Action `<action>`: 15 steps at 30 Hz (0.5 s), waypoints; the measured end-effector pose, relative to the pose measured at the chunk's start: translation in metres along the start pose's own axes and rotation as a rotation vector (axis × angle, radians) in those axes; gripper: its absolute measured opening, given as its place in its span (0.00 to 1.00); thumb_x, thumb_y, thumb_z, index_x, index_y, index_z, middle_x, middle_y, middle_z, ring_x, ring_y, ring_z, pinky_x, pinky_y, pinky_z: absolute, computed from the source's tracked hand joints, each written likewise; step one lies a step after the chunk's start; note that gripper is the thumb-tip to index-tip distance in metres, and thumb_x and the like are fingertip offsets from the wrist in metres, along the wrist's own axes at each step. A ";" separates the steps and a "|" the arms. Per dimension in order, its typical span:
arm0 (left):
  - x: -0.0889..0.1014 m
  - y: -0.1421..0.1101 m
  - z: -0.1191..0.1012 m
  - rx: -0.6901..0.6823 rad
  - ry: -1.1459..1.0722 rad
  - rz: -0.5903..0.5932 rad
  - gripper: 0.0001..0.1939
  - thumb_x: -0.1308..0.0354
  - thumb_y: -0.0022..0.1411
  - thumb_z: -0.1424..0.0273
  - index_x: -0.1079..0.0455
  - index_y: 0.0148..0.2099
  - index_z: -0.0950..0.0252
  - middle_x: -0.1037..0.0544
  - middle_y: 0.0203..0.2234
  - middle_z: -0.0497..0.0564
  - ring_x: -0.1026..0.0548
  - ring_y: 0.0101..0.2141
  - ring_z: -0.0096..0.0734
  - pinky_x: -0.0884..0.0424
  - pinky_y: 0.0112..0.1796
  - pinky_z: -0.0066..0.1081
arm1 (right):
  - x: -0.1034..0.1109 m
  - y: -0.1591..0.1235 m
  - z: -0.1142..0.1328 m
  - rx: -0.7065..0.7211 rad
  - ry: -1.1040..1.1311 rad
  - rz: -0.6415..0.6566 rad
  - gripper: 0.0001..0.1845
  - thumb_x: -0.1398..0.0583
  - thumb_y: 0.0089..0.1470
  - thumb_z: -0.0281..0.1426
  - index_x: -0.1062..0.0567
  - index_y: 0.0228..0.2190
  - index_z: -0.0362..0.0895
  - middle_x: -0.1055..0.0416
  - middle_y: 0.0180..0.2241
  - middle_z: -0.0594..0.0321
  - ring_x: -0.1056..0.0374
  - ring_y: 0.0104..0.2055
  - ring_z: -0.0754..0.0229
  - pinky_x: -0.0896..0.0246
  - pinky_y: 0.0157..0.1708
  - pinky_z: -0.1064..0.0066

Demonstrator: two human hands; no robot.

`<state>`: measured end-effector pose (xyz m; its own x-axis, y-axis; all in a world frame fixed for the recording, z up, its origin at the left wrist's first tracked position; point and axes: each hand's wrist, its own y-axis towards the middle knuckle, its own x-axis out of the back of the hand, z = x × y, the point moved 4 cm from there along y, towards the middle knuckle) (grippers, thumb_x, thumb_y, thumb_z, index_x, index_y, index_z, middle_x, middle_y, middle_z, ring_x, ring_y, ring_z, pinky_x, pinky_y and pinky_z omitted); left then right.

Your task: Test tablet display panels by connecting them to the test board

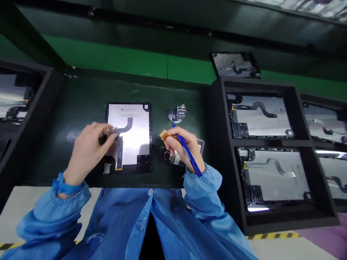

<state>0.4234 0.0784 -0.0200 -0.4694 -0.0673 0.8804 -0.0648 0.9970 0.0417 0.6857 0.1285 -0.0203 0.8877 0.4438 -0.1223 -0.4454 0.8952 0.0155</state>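
Observation:
An opened tablet back [135, 135] with a silver plate and a black flex cable [124, 129] lies on the dark mat in front of me. My left hand [90, 150] rests over its left edge, fingers pinched on a small dark part at the cable. My right hand [182, 146] is to the tablet's right, closed around a blue pen-like tool [188, 153] and pinching a small orange-tipped piece [163, 134]. Under that hand lies a small module with red and black wires [170, 157].
A round metal fixture [178, 113] stands behind my right hand. Black trays [298, 144] on the right hold several more tablet backs; another tablet [234, 65] leans behind them. A dark tray [16, 97] sits at the left. The table's pale front edge [27, 202] is near my sleeves.

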 end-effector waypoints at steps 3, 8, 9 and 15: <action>-0.014 0.024 -0.005 -0.155 0.205 -0.027 0.21 0.45 0.66 0.54 0.27 0.42 0.69 0.27 0.39 0.61 0.31 0.43 0.51 0.33 0.45 0.47 | -0.009 0.002 -0.002 0.017 0.017 0.042 0.11 0.38 0.63 0.39 0.27 0.35 0.44 0.32 0.25 0.67 0.41 0.22 0.69 0.45 0.21 0.75; -0.018 0.020 -0.013 -0.031 -0.358 0.348 0.17 0.41 0.62 0.54 0.30 0.30 0.63 0.24 0.30 0.52 0.29 0.32 0.39 0.35 0.35 0.36 | -0.023 0.003 -0.004 0.010 0.010 0.109 0.09 0.38 0.63 0.37 0.27 0.38 0.45 0.29 0.28 0.65 0.37 0.25 0.67 0.40 0.27 0.72; -0.017 0.014 -0.016 0.022 -0.535 0.439 0.17 0.41 0.62 0.55 0.29 0.31 0.63 0.24 0.29 0.52 0.29 0.31 0.37 0.36 0.33 0.35 | -0.024 0.002 -0.003 0.020 -0.017 0.112 0.08 0.38 0.63 0.37 0.26 0.38 0.45 0.29 0.28 0.65 0.36 0.26 0.66 0.40 0.29 0.72; -0.018 -0.020 -0.047 0.126 -1.274 0.711 0.35 0.49 0.62 0.38 0.22 0.48 0.64 0.33 0.16 0.48 0.37 0.19 0.33 0.35 0.31 0.38 | -0.028 0.001 0.000 0.059 -0.164 0.112 0.06 0.38 0.63 0.34 0.24 0.36 0.44 0.29 0.26 0.68 0.36 0.26 0.67 0.41 0.31 0.73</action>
<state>0.4745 0.0615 -0.0143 -0.8745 0.3735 -0.3094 0.4647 0.8281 -0.3137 0.6607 0.1172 -0.0168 0.8421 0.5372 0.0470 -0.5393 0.8384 0.0790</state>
